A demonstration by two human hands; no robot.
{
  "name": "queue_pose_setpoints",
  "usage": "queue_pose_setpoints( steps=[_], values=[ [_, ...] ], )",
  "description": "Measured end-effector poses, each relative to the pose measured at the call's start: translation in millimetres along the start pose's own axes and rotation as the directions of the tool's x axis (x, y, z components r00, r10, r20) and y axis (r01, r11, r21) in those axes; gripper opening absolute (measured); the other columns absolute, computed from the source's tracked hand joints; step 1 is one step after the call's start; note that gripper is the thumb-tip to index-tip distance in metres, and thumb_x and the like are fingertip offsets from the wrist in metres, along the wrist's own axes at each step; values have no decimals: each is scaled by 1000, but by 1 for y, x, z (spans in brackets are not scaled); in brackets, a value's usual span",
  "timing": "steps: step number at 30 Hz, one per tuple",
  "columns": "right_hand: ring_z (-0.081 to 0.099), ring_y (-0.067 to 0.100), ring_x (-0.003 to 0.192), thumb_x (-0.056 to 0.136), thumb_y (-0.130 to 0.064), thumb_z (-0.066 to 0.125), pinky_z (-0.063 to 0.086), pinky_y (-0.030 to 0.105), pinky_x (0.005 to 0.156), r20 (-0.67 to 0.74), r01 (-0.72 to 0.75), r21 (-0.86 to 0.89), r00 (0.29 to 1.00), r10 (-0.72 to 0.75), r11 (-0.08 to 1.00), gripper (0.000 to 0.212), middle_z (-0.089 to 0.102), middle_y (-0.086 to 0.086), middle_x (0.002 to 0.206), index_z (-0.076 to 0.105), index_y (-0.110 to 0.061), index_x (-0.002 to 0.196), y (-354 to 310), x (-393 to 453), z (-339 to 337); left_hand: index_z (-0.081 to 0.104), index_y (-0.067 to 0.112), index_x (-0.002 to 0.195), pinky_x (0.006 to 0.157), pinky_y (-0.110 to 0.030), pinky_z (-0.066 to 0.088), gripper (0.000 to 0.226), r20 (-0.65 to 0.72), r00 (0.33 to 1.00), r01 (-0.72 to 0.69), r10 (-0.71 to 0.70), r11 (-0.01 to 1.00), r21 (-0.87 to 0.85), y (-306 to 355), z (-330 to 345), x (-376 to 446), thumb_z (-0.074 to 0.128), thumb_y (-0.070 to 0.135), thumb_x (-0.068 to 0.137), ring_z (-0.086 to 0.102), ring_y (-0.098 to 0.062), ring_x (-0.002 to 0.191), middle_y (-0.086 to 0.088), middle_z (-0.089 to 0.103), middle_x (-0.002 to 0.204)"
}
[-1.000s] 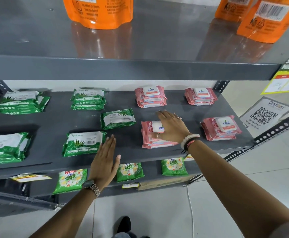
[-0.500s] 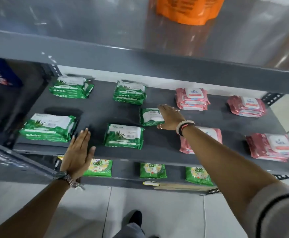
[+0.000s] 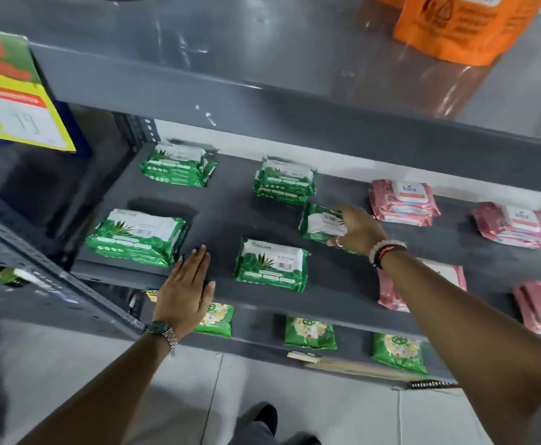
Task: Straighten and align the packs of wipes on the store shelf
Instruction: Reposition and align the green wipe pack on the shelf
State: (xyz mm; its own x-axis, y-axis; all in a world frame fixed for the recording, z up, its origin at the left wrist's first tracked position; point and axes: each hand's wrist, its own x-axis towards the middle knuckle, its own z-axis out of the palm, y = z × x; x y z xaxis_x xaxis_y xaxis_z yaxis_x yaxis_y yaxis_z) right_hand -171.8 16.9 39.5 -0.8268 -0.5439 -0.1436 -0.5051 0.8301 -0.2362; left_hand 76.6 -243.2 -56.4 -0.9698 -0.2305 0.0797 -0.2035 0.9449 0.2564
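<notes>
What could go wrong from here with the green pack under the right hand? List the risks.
1. The right hand covers only one end of the small green pack, so a push may twist it further askew.
2. It lies close to the stacked green packs; sliding it back could knock them.
3. The left hand may bump the front green pack.

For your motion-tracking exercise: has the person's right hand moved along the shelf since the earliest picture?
Yes. The right hand has moved leftward along the shelf, from the front pink pack to the small green pack it now touches.
</notes>
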Motion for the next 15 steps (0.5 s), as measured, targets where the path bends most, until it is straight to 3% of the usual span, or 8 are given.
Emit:
queue_pose_setpoints(
  steps=[3,7,10,15],
  values=[
    [58,26,105,65,-37,82,51,39,89,-75,54,67,996,-49,996,71,62,8,118,51,-13,124,-24,-13,-8,36,-1,139,113,-45,26,65,-10,1000,-15,15,1000,-11,0,-1,0,13,41,96,35,-31,136,-18,35,149],
    [58,18,100,62,-38,83,52,33,84,-33,137,100,990,-134,986,72,60,0,112,49,-18,122,-68,-29,-4,36,0,139,113,-44,26,61,-30,999,-32,31,999,-24,2,-3,0,16,39,96,35,-29,136,-16,37,148],
    [57,17,104,63,-40,82,48,33,87,-10,205,46,979,-205,978,71,60,-1,115,49,-19,122,-95,-37,8,36,0,140,113,-44,27,57,-39,999,-20,19,999,-32,2,-4,-1,27,32,93,35,-28,136,-15,37,148],
    [48,25,120,67,-40,79,44,42,99,59,261,-73,965,-257,963,76,54,5,129,44,-13,129,-113,-42,21,37,-1,139,114,-45,25,57,-30,999,-16,15,1000,-25,5,-7,-1,28,31,92,34,-29,137,-16,36,149]
  ],
)
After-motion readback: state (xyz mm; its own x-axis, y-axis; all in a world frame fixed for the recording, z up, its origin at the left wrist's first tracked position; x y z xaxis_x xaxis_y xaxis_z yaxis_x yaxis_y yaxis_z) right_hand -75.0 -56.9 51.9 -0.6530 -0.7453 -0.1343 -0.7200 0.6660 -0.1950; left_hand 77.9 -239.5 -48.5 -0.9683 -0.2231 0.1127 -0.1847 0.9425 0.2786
